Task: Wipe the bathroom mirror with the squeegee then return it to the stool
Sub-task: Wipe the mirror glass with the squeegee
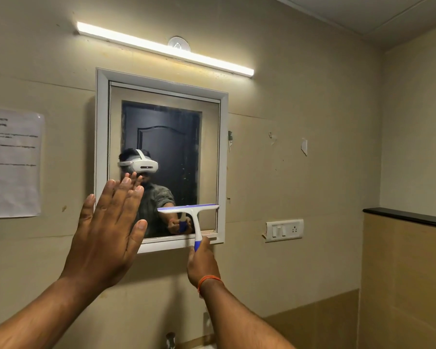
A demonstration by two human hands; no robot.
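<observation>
Where the mirror was examined, its glass was judged fragile and slick, framed in white on the wall. The squeegee was found low against the glass, judged light and stiff, best gripped by its blue handle. The left hand was held open and empty; the right hand was closed around the handle.

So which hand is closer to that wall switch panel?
The right. The right hand, gripping the squeegee handle, is just left of and below the switch panel; the left hand is open, farther left across the mirror.
</observation>
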